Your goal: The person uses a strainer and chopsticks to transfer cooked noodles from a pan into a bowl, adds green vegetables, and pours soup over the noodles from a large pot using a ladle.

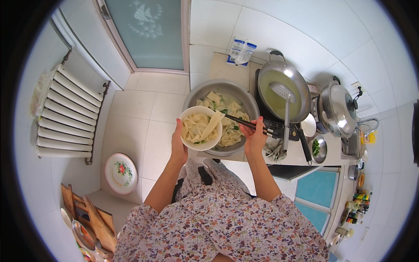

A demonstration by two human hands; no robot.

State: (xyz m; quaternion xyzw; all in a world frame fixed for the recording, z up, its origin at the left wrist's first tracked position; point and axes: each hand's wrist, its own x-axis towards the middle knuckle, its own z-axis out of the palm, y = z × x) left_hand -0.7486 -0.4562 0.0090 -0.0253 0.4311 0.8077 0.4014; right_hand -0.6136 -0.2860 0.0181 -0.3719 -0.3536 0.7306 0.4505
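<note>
My left hand (178,144) holds a white bowl (185,141) by its left side. Wide flat noodles (198,124) with bits of green leaf fill much of it. In my right hand (254,137) is a pair of dark chopsticks (242,121), their tips at a broad noodle strip (212,123) that lies over the bowl's right rim. Below and behind the bowl stands a large steel basin (196,95), holding more noodles (232,137) and greens in some liquid. The bowl hides the basin's left front part.
Right of the basin, a wok (306,98) of greenish liquid sits on an induction cooker (278,127), a skimmer (288,108) resting in it. Beyond are a lidded steel pot (337,108), a small bowl of chopped greens (322,154) and a sink (352,147). A radiator (68,114) lines the left wall.
</note>
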